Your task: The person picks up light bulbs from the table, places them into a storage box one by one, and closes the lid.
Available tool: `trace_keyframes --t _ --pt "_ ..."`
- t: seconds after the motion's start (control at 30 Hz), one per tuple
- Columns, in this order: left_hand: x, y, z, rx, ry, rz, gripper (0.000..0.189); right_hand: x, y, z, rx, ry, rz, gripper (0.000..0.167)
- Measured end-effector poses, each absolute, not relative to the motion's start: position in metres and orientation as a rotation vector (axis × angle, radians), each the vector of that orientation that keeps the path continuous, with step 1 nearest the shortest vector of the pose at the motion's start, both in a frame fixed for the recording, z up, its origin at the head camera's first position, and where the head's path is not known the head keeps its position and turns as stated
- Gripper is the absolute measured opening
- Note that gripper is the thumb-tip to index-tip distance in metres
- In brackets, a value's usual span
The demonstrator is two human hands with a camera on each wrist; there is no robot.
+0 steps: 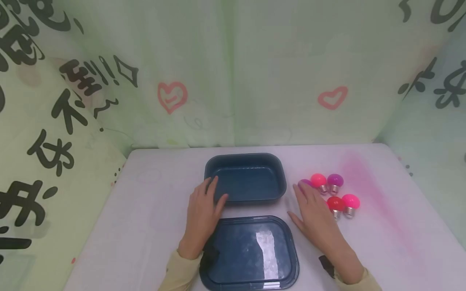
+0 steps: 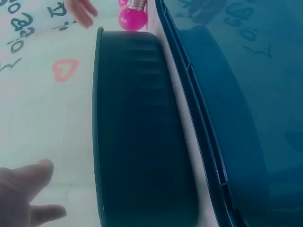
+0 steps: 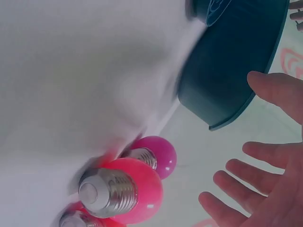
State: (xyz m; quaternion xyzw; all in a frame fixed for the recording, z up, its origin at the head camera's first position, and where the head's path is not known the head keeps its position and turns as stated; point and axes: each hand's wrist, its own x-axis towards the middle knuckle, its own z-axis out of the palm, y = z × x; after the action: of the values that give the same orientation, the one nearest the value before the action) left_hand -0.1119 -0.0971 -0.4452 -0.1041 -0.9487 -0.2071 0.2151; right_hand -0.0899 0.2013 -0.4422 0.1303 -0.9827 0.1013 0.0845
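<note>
A dark blue box (image 1: pixel 255 186) lies open side up in the middle of the table, with its matching lid (image 1: pixel 251 254) flat in front of it. My left hand (image 1: pixel 204 212) hovers by the box's left front corner, fingers loosely extended; whether it touches the rim I cannot tell. To the right, my right hand (image 1: pixel 314 214) is held over a group of light bulbs, fingers spread and holding nothing. A purple bulb (image 1: pixel 335 180), a red bulb (image 1: pixel 335 203) and a pink bulb (image 1: pixel 351 201) show beside it. Another purple bulb (image 1: pixel 305 182) is partly hidden by its fingers.
Another pink bulb (image 1: pixel 318 180) lies at the back of the group, its metal screw base toward me. The white tabletop (image 1: pixel 153 214) has a pink stain (image 1: pixel 371 190) at the right. Pale curtains (image 1: pixel 233 72) with writing and hearts enclose the table.
</note>
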Motion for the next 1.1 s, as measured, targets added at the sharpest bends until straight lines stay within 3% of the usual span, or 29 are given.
trace_keyframes --t 0.63,1.1 --pt "-0.133 -0.107 -0.445 -0.178 -2.609 -0.757 0.041 -0.091 0.22 -0.445 0.339 -2.948 0.281 0.088" --pt "-0.148 -0.119 -0.452 -0.111 -2.6 -0.892 0.038 -0.093 0.233 -0.446 0.315 -2.936 0.289 0.07"
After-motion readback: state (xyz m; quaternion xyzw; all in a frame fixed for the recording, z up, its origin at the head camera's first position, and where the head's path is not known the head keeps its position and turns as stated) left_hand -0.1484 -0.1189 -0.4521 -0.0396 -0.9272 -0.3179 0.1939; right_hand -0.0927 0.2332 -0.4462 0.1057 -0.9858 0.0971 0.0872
